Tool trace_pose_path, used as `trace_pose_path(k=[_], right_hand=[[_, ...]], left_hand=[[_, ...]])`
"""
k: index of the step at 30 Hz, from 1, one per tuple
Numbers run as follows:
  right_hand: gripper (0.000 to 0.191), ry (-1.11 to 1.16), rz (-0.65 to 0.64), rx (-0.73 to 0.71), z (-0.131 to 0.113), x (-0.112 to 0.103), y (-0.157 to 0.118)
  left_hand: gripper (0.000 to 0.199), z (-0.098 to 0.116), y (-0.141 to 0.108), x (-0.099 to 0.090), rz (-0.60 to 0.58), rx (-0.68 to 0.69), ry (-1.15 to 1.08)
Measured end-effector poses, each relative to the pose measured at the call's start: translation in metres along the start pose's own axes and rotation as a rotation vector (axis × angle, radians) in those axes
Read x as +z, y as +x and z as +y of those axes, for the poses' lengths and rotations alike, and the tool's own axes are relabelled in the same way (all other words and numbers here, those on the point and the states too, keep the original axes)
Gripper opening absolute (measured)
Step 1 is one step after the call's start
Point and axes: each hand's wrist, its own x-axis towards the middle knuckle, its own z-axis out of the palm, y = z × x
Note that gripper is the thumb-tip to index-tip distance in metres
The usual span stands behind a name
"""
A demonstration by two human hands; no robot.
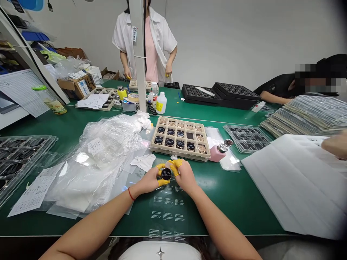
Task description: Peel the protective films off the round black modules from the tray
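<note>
In front of me, my left hand (pixel 149 179) grips a round black watch case (pixel 166 174) by its edge, with fine pale print on its face. Yellow finger cots cover some fingertips of both hands. My right hand (pixel 185 175) is closed beside the case, its fingers bunched at a small pale piece (pixel 168 165) that is partly hidden. Under the hands lies a clear film sheet (pixel 164 215) printed with small blocks of white text. Just beyond them, a beige compartment tray (pixel 180 153) holds round pieces, some black-faced, others rose-gold.
A pink pump bottle (pixel 217 152) stands right of the tray. Crumpled plastic bags (pixel 105 144) lie on the left, white foam sheets (pixel 287 184) on the right. Clear trays (pixel 246 139) are stacked at right. One person (pixel 151 43) stands opposite; another (pixel 282 85) sits far right.
</note>
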Motion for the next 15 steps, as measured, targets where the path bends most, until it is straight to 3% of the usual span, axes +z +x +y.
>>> trace_pose_path(k=[4, 10, 15], right_hand=[[0.02, 0.163, 0.052, -0.104, -0.001, -0.008, 0.0], [0.033, -0.044, -0.001, -0.321, -0.015, -0.006, -0.005], [0.034, -0.143, 0.015, -0.385, -0.017, -0.002, -0.01]], left_hand=[[0.052, -0.003, 0.002, 0.0, 0.044, -0.031, -0.035], [0.052, -0.005, 0.004, -0.005, 0.11, -0.054, -0.048], [0.054, -0.011, 0.005, -0.011, 0.169, -0.055, -0.046]])
